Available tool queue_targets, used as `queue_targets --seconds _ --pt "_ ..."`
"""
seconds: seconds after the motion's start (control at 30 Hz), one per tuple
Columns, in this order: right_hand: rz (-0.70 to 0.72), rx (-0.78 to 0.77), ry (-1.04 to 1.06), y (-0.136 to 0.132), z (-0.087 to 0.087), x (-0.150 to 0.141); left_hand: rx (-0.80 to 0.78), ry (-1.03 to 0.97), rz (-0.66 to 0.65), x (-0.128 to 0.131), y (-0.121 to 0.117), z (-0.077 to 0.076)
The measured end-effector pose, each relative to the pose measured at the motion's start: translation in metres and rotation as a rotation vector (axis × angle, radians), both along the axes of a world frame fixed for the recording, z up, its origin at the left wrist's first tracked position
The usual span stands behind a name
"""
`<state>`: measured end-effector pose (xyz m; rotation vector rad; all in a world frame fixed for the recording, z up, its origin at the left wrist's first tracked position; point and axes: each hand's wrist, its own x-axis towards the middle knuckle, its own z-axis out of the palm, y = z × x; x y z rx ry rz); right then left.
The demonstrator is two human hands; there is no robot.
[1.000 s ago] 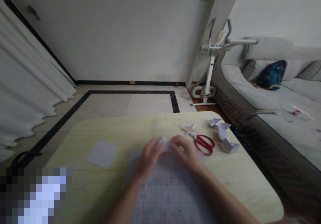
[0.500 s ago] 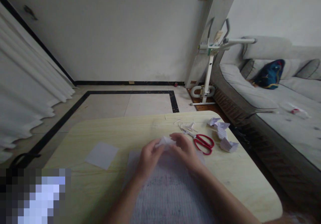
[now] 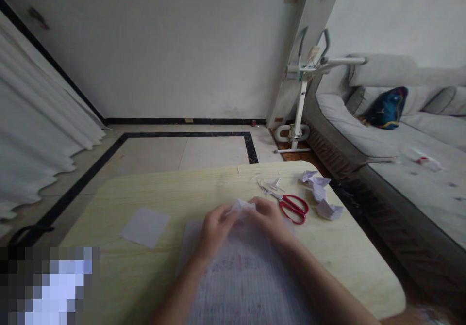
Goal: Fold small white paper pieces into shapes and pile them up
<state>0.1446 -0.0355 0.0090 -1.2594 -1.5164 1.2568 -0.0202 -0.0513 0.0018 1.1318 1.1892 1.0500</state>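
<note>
Between my two hands is a small piece of folded white paper (image 3: 240, 207), held above the top part of a lined sheet with writing (image 3: 240, 276). My left hand (image 3: 217, 225) grips the folded paper from the left, thumb and fingers closed on its edge. From the right, my right hand (image 3: 268, 218) pinches the same paper, its fingers bent. Part of the paper is hidden behind the fingers. Just beyond my right hand lie red-handled scissors (image 3: 295, 208), their blades pointing to the upper left.
A square of white paper (image 3: 145, 227) lies on the pale wooden table (image 3: 120, 276) at left. Several folded paper pieces (image 3: 320, 189) sit along its right side. Thin paper scraps (image 3: 274, 184) lie by the blades. A sofa (image 3: 429, 145) stands right of the table.
My right hand's fingers have lowered slightly and come closer onto the folded paper. The left hand keeps its hold. The whole view has shifted a little.
</note>
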Motion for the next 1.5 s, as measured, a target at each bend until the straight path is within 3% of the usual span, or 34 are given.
queue_targets --seconds 0.57,0.97,1.17,1.5 --pt "-0.037 -0.012 -0.015 -0.0005 -0.0009 -0.0014 0.069 0.062 -0.007 -0.0015 -0.0024 -0.0009" --pt "0.045 0.031 -0.144 -0.0003 0.0042 -0.0003 0.045 -0.030 -0.013 0.0018 -0.0039 -0.0063" --pt "0.059 0.043 -0.141 -0.0006 0.0014 -0.0002 0.097 0.047 -0.030 0.0003 -0.0051 -0.0045" --pt "0.077 -0.001 -0.079 -0.0008 0.0034 0.0010 0.013 0.083 -0.015 -0.0009 -0.0043 0.0028"
